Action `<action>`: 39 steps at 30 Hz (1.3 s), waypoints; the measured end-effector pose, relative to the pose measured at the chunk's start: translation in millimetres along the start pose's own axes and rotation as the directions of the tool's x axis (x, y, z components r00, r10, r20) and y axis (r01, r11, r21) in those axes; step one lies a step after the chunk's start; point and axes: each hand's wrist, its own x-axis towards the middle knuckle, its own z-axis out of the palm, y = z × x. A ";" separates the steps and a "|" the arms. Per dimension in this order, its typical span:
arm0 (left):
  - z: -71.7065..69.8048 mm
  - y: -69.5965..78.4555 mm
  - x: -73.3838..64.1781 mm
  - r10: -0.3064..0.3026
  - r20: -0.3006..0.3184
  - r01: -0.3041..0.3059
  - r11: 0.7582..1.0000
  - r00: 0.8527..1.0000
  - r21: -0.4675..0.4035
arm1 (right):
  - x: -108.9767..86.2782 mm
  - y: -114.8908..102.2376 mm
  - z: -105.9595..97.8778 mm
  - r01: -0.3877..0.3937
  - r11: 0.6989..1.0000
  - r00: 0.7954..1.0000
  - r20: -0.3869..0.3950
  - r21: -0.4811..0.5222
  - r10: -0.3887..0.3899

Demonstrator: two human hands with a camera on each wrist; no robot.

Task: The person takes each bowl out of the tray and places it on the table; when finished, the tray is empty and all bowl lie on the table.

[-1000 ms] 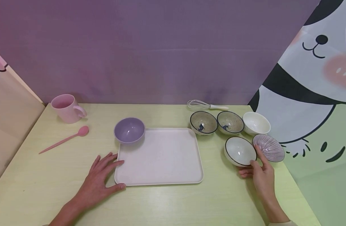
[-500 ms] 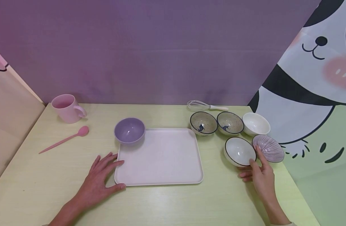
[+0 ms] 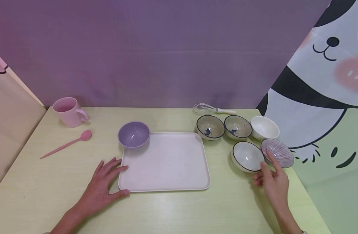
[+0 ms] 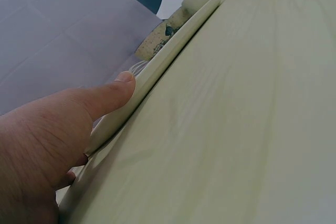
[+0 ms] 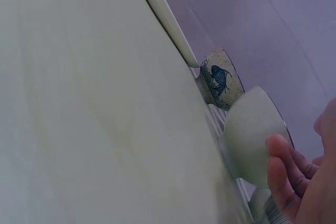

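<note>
In the head view my left hand (image 3: pixel 101 188) lies at the near left corner of a white rectangular tray (image 3: pixel 165 165), fingers spread. Its thumb lies along the tray's rim in the left wrist view. My right hand (image 3: pixel 274 182) is beside a white bowl with a dark rim (image 3: pixel 248 157), the thumb close to that rim. Its forefinger reaches over the edge of a purple-striped bowl (image 3: pixel 276 152); contact there is unclear. Seen from the right wrist, the loosely bent fingers (image 5: pixel 281 177) stand close to the white bowl's outside. A purple bowl (image 3: pixel 134 135) overlaps the tray's far left corner.
Two speckled bowls, one left (image 3: pixel 210 127) and one right (image 3: pixel 238 127), stand behind with a plain white bowl (image 3: pixel 265 128). A whisk (image 3: pixel 214 109) lies by the back cloth. At left are a pink mug (image 3: pixel 69 112) and a pink spoon (image 3: pixel 70 143).
My right hand has drawn slightly right and away from the dark-rimmed white bowl, its fingers slipping off from beside it. The bowls stay in place, and my left hand has not moved.
</note>
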 end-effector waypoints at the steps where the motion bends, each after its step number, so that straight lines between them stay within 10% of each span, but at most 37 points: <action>1: 0.1 -0.2 -0.1 0.001 0.000 -0.001 1.000 1.000 0.001 | -0.7 -1.3 0.5 0.005 1.000 1.000 -0.008 0.006 -0.005; 12: 0.0 -0.7 -0.4 -0.004 0.007 0.004 1.000 1.000 0.001 | -10.6 -12.2 8.5 0.062 0.998 0.997 -0.054 0.001 -0.062; 39: -0.8 1.3 -0.1 0.004 0.000 -0.004 1.000 1.000 0.003 | -28.5 -42.3 62.3 0.277 0.960 0.945 0.171 0.033 -0.278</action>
